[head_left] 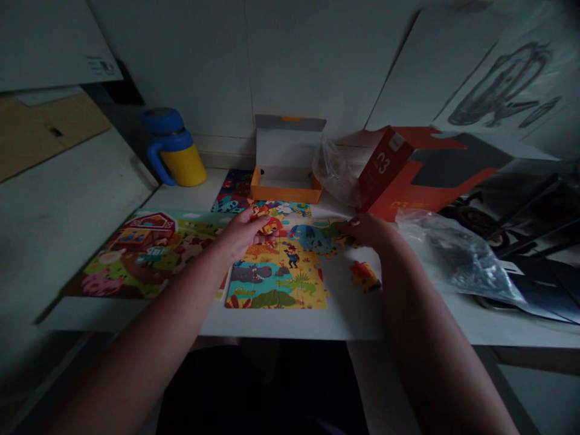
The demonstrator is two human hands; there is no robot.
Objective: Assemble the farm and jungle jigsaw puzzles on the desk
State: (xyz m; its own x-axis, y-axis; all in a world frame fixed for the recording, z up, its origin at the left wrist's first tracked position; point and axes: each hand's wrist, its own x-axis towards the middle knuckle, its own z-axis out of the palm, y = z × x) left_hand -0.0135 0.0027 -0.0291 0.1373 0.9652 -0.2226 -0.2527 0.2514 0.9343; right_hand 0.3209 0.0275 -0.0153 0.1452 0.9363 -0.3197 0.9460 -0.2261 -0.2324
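Observation:
A partly joined safari jigsaw puzzle [272, 281], with a hippo, a crocodile and an elephant, lies flat on the white table. Over its upper left part, my left hand [247, 232] is closed around red and yellow puzzle pieces [269, 222]; how many is unclear. At the puzzle's upper right, my right hand [368, 231] has its fingers pinched on a green and yellow puzzle piece [347, 239], partly hidden under them. Just below that hand rests a loose orange and yellow puzzle piece [365, 277].
To the left lies a farm puzzle [181, 278]. Behind are a dark blue puzzle [229, 187], an open orange box [285, 193], and a blue and yellow jug [185, 163]. A red box [385, 169] and plastic bags [453, 254] occupy the right side.

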